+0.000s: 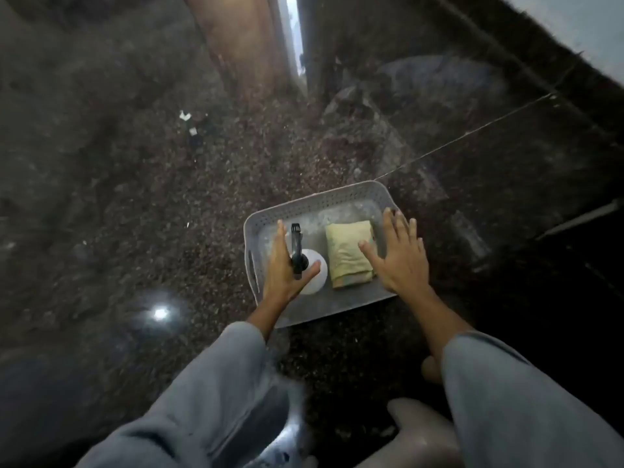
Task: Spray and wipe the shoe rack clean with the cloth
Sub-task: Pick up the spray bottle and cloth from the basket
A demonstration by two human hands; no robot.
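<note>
Two hands reach into a grey perforated basket [317, 201] on the dark speckled floor [135, 197]. On the left, the left hand [282, 268] has straight fingers and thumb spread around the black trigger head of a white spray bottle [312, 271] standing in the basket's left half. Just right of it lies a folded yellow cloth [349, 255]. Over the basket's right side the right hand [400, 256] hovers, fingers splayed wide, holding nothing; whether it touches the cloth is unclear

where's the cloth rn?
Head view: the folded yellow cloth lies in the grey basket on the floor, right of the spray bottle, just under the right hand.
</note>
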